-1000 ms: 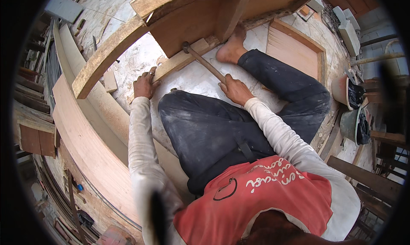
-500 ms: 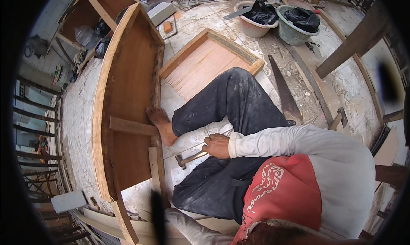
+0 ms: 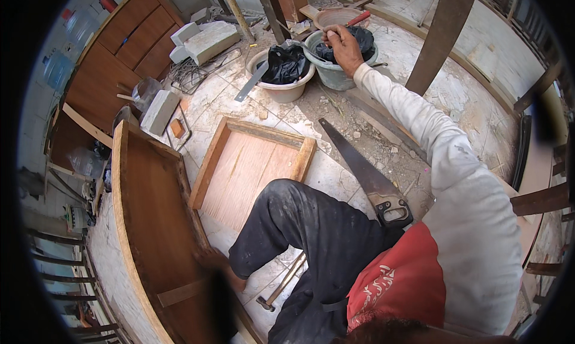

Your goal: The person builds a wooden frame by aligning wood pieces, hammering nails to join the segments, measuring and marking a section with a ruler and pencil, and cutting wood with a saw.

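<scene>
My right hand is raised at the upper right with fingers closed at the grey bucket lined with black plastic; what it holds I cannot make out. A red-handled tool lies just beyond it. A beige basin beside the bucket has black plastic and a flat metal strip. A handsaw lies on the floor right of my bent knee. A hammer rests between my legs. The shallow wooden tray frame lies ahead, beside the upright curved wooden panel. My left hand is out of view.
Pale blocks, wire and a small orange block lie on the dusty tiled floor. A wooden cabinet with water bottles stands at the back left. An upright dark plank and long boards are on the right.
The view has swung right. My right hand has let go of the hammer and reached out to the bucket. My left hand, earlier on the wooden piece, has left the view.
</scene>
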### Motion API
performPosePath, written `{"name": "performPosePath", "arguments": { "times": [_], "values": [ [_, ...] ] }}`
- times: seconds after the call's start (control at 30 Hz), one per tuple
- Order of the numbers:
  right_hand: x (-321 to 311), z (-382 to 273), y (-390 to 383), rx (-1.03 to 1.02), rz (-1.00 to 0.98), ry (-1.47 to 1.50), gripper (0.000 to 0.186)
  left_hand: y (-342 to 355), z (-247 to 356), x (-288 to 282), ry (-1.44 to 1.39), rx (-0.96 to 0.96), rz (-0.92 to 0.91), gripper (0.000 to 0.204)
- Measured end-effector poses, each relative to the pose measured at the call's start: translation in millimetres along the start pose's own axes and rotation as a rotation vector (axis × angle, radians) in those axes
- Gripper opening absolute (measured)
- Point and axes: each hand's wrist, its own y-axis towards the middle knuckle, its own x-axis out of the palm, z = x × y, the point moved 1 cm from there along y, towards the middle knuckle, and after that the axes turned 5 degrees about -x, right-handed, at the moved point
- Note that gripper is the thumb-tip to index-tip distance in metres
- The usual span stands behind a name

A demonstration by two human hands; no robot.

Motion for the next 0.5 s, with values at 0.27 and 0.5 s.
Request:
{"name": "performPosePath", "arguments": {
  "times": [0.27, 0.5],
  "values": [
    [9, 144, 72, 0.462, -0.82, -0.738, 0.022, -23, 15, -11, -0.173, -0.021, 0.127, 0.048],
    [37, 156, 18, 0.28, -0.847, -0.907, 0.02, -79, 86, -45, -0.041, 0.047, 0.128, 0.035]
  ]
}}
